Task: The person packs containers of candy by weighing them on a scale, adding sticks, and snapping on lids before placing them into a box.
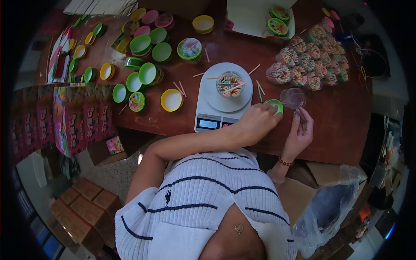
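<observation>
My left hand (pixel 258 120) reaches across my front, its fingers closed on a small green round lid (pixel 274 105). Close by on the right, my right hand (pixel 302 126) has thumb and fingers pinched at the lower edge of a clear plastic cup (pixel 293 99). Left of both hands stands a white kitchen scale (pixel 202 108), its display lit. On its round plate sits a clear cup of short multicoloured sticks (pixel 230 84), some lying across the top. Loose sticks (pixel 260 87) lie between the scale and the clear cup.
Green and yellow lids (pixel 172 100) spread over the table's left half. Bundles of multicoloured sticks (pixel 310 60) crowd the back right. A white box (pixel 242 26) holding lidded tubs is at the back. Pink printed packaging (pixel 82 117) hangs at the left edge; an open carton (pixel 299 190) stands lower right.
</observation>
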`<state>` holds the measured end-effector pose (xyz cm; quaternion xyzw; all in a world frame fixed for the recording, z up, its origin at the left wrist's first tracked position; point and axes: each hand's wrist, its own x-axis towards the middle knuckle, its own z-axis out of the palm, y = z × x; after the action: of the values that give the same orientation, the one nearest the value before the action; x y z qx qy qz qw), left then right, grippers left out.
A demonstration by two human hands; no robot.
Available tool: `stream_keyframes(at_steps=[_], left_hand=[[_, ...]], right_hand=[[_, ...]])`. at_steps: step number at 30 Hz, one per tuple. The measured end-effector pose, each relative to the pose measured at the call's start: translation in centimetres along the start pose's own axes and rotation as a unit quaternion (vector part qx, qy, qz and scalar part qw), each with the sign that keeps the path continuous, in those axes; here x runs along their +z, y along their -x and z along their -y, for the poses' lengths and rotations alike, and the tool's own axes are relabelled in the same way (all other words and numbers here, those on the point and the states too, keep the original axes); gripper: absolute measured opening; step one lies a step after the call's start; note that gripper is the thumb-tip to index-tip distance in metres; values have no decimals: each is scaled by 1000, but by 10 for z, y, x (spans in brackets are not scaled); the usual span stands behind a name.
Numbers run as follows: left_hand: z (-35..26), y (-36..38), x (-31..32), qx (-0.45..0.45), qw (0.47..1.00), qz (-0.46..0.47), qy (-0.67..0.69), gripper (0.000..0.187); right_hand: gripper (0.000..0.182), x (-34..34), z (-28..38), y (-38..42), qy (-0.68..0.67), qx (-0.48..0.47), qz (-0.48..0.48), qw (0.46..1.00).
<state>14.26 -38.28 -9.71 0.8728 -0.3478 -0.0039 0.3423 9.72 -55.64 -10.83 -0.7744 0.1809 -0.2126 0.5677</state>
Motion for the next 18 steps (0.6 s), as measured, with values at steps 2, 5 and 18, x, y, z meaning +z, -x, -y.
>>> stream_keyframes(at_steps=[2,5,18], left_hand=[[-1,9,-58,-6,989,-69,133,17],[38,36,-145,-124,969,-152,151,20],[148,89,-164,-171,950,172,-197,28]], right_hand=[[24,2,-1,7,7,2,21,1000],[23,10,3,8,13,-11,54,998],[23,81,85,-32,95,-350,316,877]])
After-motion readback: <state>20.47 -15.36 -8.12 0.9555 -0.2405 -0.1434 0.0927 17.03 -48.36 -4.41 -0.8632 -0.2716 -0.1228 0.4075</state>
